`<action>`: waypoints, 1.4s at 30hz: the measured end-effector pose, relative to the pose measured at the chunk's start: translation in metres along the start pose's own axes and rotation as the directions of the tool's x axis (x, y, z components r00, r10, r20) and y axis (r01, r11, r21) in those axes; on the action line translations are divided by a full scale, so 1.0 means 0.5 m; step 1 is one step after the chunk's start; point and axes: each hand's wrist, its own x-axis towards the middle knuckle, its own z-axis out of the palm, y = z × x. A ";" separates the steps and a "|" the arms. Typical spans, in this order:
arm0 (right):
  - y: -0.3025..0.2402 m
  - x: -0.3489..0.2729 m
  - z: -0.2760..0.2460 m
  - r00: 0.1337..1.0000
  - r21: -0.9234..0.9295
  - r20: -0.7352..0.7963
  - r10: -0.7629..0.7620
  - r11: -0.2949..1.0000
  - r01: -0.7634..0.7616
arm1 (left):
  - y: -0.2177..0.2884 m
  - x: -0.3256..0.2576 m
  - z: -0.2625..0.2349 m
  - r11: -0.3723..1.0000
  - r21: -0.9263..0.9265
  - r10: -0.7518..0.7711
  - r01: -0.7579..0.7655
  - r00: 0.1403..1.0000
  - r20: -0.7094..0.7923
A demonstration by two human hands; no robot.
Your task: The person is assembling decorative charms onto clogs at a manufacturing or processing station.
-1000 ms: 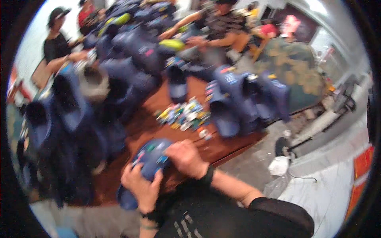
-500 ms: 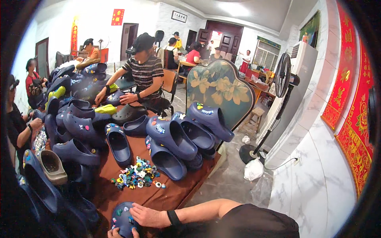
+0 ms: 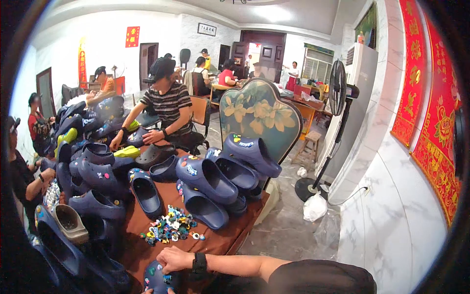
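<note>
A navy blue clog [image 3: 155,277] with several small coloured charms on its upper sits at the lower edge of the picture. My left hand [image 3: 147,291] grips it from below; only fingertips show at its sides. My right hand [image 3: 175,259], with a black band on its wrist, is closed, its curled fingers pressed down onto the clog's upper. Whatever those fingers pinch is hidden. Just beyond lies a heap of small colourful shoe charms [image 3: 171,225] on the brown cloth [image 3: 220,237]. A single navy clog [image 3: 146,192] rests behind the heap.
Decorated navy clogs [image 3: 208,179] are stacked at the table's right side, and a large pile of clogs [image 3: 98,208] fills the left. A co-worker in a striped shirt [image 3: 171,108] handles clogs across the table. A padded floral headboard [image 3: 259,110] and a standing fan [image 3: 338,93] stand to the right.
My right hand has gone from lying over the clog with fingers extended to a curled, closed shape on its upper. The left hand keeps its hold, lower in the picture. The view has shifted slightly.
</note>
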 end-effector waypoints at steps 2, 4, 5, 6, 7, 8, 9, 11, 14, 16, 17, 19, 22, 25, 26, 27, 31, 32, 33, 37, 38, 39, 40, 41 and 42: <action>-0.006 -0.001 -0.013 0.976 0.119 0.155 0.152 0.978 -0.172 | -0.006 -0.007 0.006 1.000 -0.005 -0.011 0.011 1.000 -0.005; 0.052 0.000 0.018 0.992 0.185 0.090 0.086 0.977 -0.101 | -0.001 -0.010 0.007 1.000 -0.015 0.000 -0.001 1.000 -0.009; 0.064 -0.003 0.034 0.999 0.251 0.043 0.021 0.968 -0.031 | 0.000 -0.015 0.005 1.000 -0.015 -0.006 0.006 1.000 -0.002; 0.076 -0.005 0.048 1.000 0.247 0.029 0.013 0.969 -0.020 | 0.000 -0.018 0.002 1.000 -0.018 0.005 -0.006 1.000 -0.015; 0.077 -0.006 0.056 0.982 0.518 0.155 0.111 0.837 -0.177 | -0.004 -0.023 0.001 1.000 -0.007 -0.002 0.002 1.000 0.002; 0.076 -0.008 0.060 0.939 0.716 0.301 0.163 0.612 -0.336 | -0.006 -0.027 0.001 1.000 0.000 -0.008 0.008 1.000 0.020; 0.077 -0.008 0.064 0.950 0.730 0.302 0.082 0.621 -0.286 | -0.007 -0.029 0.005 1.000 -0.003 -0.007 0.007 1.000 0.010; 0.070 -0.014 0.067 0.951 0.790 0.305 0.050 0.545 -0.282 | -0.007 -0.032 0.005 1.000 0.001 -0.009 0.009 1.000 0.008; 0.048 -0.018 0.065 0.955 0.810 0.288 0.069 0.514 -0.281 | -0.004 -0.031 -0.002 0.999 0.005 -0.033 0.032 0.999 0.029; 0.038 -0.018 0.066 0.960 0.811 0.270 0.077 0.519 -0.269 | -0.005 -0.030 -0.001 0.999 0.002 -0.050 0.050 0.998 0.046; 0.035 -0.018 0.072 0.970 0.809 0.225 0.094 0.536 -0.240 | -0.009 -0.029 0.001 0.999 -0.011 -0.051 0.051 0.997 0.050; 0.059 -0.007 0.100 0.980 0.788 0.144 0.136 0.583 -0.197 | -0.007 -0.024 0.004 0.999 -0.026 -0.044 0.046 0.997 0.058; 0.073 -0.008 0.126 0.998 0.759 0.000 0.066 0.650 -0.043 | -0.005 -0.020 0.004 0.998 -0.020 -0.058 0.059 0.995 0.078; 0.085 -0.021 0.135 0.993 0.733 -0.108 0.044 0.678 0.049 | 0.002 -0.017 0.003 0.999 -0.012 -0.040 0.041 0.998 0.052; 0.077 -0.030 0.128 0.994 0.736 -0.102 0.044 0.676 0.046 | -0.001 -0.017 0.002 1.000 -0.007 -0.028 0.028 0.999 0.040; 0.072 -0.045 0.118 0.983 0.629 -0.182 0.017 0.771 0.103 | -0.003 -0.017 0.001 1.000 -0.001 -0.015 0.015 1.000 0.027; 0.050 -0.079 0.090 0.928 0.155 -0.351 -0.122 0.970 0.187 | -0.001 -0.023 -0.005 1.000 -0.001 0.007 -0.007 1.000 -0.008; 0.050 -0.081 0.081 0.929 0.159 -0.350 -0.119 0.970 0.185 | 0.000 -0.022 -0.006 1.000 0.007 0.017 -0.017 1.000 -0.009; 0.052 -0.081 0.069 0.935 0.124 -0.304 -0.183 0.965 0.229 | 0.000 -0.022 -0.007 1.000 0.016 0.026 -0.026 1.000 -0.010; 0.078 -0.066 0.014 0.951 0.168 -0.110 -0.289 0.937 0.305 | 0.000 -0.020 -0.002 0.999 0.000 0.042 -0.042 0.999 -0.018; 0.078 -0.061 0.003 0.952 0.165 -0.030 -0.305 0.938 0.305 | -0.003 -0.020 0.000 0.999 -0.003 0.045 -0.045 0.999 -0.012; 0.074 -0.059 -0.001 0.936 0.072 -0.045 -0.348 0.934 0.350 | -0.005 -0.019 0.003 0.999 -0.007 0.049 -0.050 0.999 -0.007; 0.067 -0.060 0.002 0.937 0.075 -0.039 -0.348 0.934 0.350 | -0.007 -0.019 0.003 0.999 -0.005 0.044 -0.044 0.999 -0.005; 0.059 -0.065 0.006 0.943 -0.015 -0.070 -0.326 0.945 0.325 | -0.007 -0.017 0.004 0.999 -0.009 0.038 -0.039 0.999 -0.006; 0.051 -0.069 0.012 0.946 -0.104 -0.099 -0.308 0.949 0.297 | -0.009 -0.018 0.004 0.999 -0.012 0.031 -0.031 0.999 -0.009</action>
